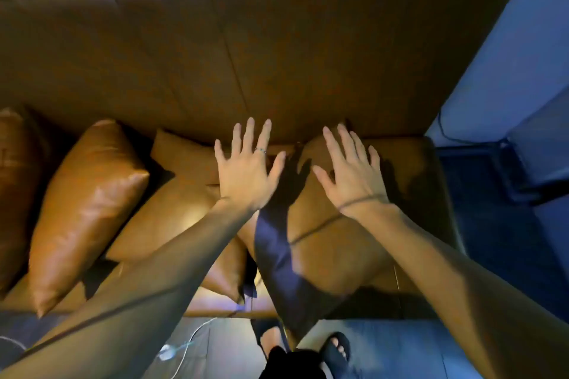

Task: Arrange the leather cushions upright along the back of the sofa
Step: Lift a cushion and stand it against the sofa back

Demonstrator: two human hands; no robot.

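Observation:
A brown leather sofa fills the view, its tall backrest [246, 40] across the top. Several tan leather cushions rest on the seat. One cushion [86, 203] leans upright at the left, with another cushion [15, 181] beside it at the frame edge. A third cushion [181, 212] lies tilted in the middle under my left forearm. The rightmost cushion [332, 243] leans against the backrest by the sofa's right end. My left hand [249, 169] and my right hand [351, 175] hover over these two cushions, fingers spread, holding nothing.
The sofa's right armrest [431, 194] ends beside a bluish wall and a dark cable [446, 132]. A white cable [184, 344] lies on the floor in front. My feet in dark sandals [335, 344] stand at the sofa's front edge.

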